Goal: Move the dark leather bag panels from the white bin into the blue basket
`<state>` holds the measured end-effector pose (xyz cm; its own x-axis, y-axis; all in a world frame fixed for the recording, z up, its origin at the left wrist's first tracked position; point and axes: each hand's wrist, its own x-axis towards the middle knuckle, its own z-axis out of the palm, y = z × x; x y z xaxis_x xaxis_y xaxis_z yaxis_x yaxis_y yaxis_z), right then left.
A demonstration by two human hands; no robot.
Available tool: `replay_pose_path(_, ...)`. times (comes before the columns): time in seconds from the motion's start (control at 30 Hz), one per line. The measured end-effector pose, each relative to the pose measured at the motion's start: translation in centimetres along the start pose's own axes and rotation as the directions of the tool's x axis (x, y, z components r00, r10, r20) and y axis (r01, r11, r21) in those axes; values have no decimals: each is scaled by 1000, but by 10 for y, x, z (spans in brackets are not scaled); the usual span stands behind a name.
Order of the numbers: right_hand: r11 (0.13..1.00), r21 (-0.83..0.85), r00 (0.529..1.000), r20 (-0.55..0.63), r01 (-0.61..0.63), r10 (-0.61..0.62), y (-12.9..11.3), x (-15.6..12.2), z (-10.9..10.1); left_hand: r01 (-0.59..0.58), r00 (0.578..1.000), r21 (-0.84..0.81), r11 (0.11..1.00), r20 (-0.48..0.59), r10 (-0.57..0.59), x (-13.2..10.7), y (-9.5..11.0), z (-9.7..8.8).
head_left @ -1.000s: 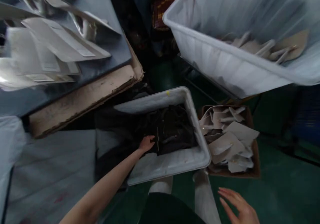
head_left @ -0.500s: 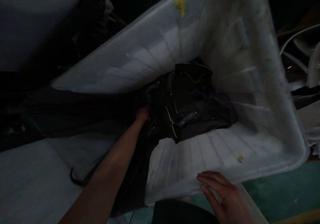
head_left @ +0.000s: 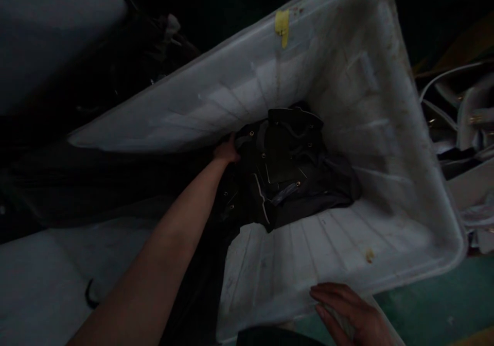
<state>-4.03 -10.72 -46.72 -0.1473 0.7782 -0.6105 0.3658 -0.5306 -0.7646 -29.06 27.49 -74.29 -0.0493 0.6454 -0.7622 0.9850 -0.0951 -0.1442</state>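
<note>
A white plastic bin (head_left: 386, 145) fills the view, with a pile of dark fabric pieces (head_left: 293, 171) with small metal studs lying in it. My left hand (head_left: 227, 151) reaches down into the bin and is closed on the left edge of the dark fabric. My right hand (head_left: 353, 315) rests flat against the bin's near outer wall, fingers stretched out. A scrap of yellow tape (head_left: 282, 24) sticks on the bin's far rim.
Pale cut pieces (head_left: 469, 124) lie in a box to the right of the bin. A grey surface (head_left: 42, 279) lies at the lower left, another (head_left: 50, 32) at the upper left. Green floor (head_left: 443, 305) shows at the lower right.
The view dropped close to the bin. My left hand went deeper and closed on the fabric's edge. My right hand came to the bin's near wall.
</note>
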Motion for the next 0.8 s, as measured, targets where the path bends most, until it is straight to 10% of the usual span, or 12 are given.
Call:
replay_pose_path(0.2, 900, 311, 945, -15, -305, 326, -18, 20, -4, -90, 996, -53, 994, -17, 90, -89, 38, 2)
replay_pose_path(0.37, 495, 834, 889, -12, -244, 458, -56, 88, 8, -258, 961, -50, 965, -115, 251, -240, 60, -25)
replay_pose_path(0.5, 120, 991, 813, -27, -53, 582, -78, 111, 10, -559, 822, -274, 783, -56, 567, -332, 90, -52)
replay_pose_path(0.6, 11, 1000, 718, -5, -4, 696, -72, 103, -4, -670, 698, -351, 653, 1, 716, -370, 102, -66)
replay_pose_path(0.7, 8, 998, 666, 36, -63, 745, -53, 90, -26, -754, 447, -506, 418, 71, 892, -363, 84, -72)
replay_pose_path(0.77, 49, 997, 661, 1, -57, 751, -40, 78, -43, -685, 486, -599, 415, 49, 873, -324, 56, -67)
replay_pose_path(0.8, 75, 997, 665, -31, -37, 746, -34, 71, -52, -574, 715, -590, 569, -21, 699, -295, 39, -61)
